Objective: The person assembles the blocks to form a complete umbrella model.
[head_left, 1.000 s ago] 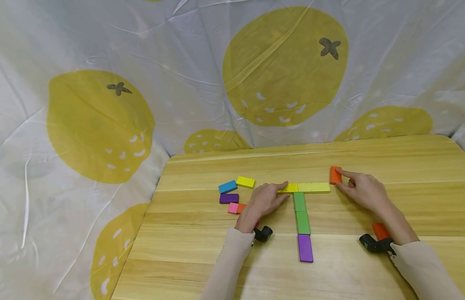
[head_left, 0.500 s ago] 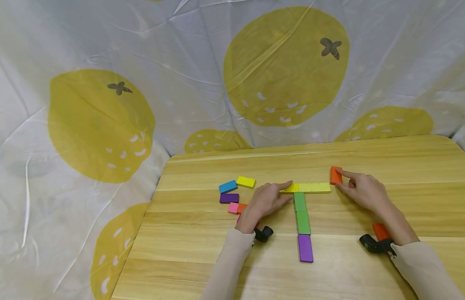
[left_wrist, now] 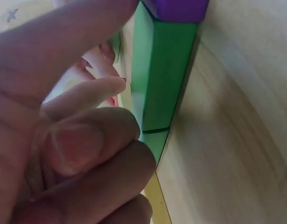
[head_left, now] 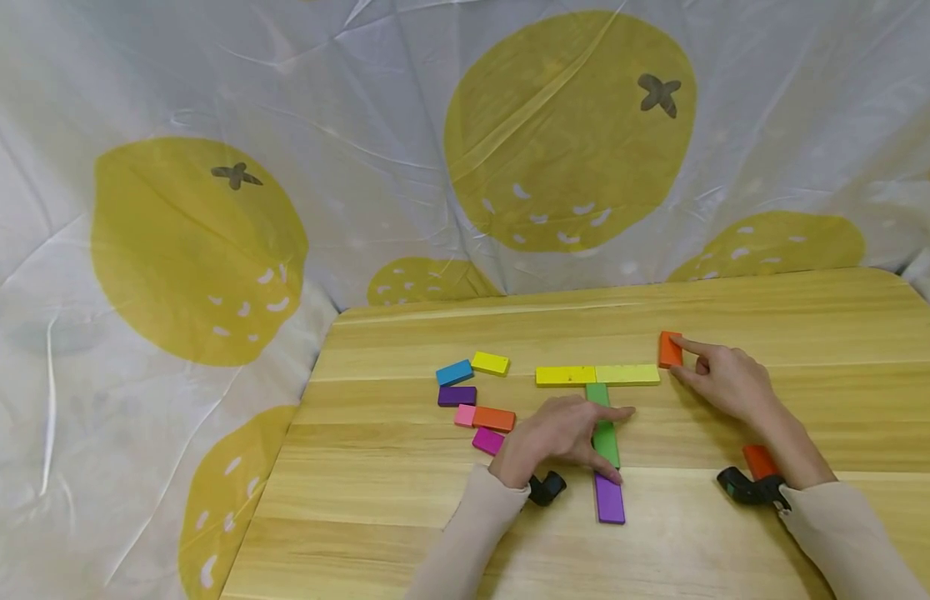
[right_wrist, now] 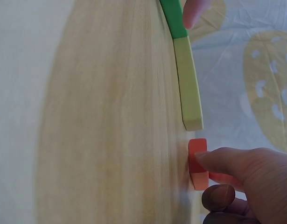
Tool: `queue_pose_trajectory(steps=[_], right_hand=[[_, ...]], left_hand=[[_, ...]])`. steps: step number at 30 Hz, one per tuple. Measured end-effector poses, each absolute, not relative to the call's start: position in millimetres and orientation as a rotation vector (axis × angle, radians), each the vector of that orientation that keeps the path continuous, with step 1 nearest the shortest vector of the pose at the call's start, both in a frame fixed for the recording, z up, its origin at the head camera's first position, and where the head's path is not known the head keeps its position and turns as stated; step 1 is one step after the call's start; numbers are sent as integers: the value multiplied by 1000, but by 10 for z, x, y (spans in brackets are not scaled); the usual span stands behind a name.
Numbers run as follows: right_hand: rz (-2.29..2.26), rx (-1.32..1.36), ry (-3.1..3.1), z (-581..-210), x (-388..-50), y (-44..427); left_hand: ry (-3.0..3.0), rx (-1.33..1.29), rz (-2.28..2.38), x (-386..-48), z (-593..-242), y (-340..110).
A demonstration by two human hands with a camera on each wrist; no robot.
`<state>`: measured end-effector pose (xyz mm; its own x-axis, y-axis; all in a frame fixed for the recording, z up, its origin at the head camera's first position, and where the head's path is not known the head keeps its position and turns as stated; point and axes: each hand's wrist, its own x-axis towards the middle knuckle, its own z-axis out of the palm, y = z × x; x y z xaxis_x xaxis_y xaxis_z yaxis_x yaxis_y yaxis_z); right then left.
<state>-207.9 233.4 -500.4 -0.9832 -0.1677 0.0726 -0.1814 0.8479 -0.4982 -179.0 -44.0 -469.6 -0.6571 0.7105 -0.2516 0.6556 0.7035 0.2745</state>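
Note:
In the head view, a T of flat blocks lies on the table: a yellow block [head_left: 566,377] and a pale yellow block [head_left: 627,375] across the top, green blocks [head_left: 607,442] below, and a purple block [head_left: 610,502] at the foot. My left hand [head_left: 558,429] is over the green stem, index finger and thumb spread, the other fingers curled. Its thumb tip is at the seam of green and purple; whether it presses is unclear. My right hand [head_left: 727,383] holds an orange block [right_wrist: 198,147] between thumb and index finger, just off the pale yellow block's right end.
Left of the T lie loose blocks: blue [head_left: 454,372], yellow [head_left: 491,362], dark purple [head_left: 457,396], pink [head_left: 465,415], orange [head_left: 494,418] and magenta [head_left: 488,440]. A red block [head_left: 760,461] is partly hidden by my right wrist. A lemon-print cloth [head_left: 405,167] hangs behind the table.
My left hand has left the yellow block and come down toward me, over the green stem, uncovering the yellow, orange and magenta blocks. The right hand and its orange block stay in place.

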Motion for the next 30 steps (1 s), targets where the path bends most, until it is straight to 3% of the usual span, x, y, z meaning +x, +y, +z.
queue_pose_trajectory(steps=[11,20,30], right_hand=[[815,275,-2995,-5012,-2070,2342],[815,285,-2991,-5019,-2104,2343],[816,270,-3009,-5013,-2088,2338]], left_hand=[[2703,1064,224,-1771,-4672,-470],[3270,1161,-58,-1541,-4772,-585],[2843,1073,29,-1429,-4818,-720]])
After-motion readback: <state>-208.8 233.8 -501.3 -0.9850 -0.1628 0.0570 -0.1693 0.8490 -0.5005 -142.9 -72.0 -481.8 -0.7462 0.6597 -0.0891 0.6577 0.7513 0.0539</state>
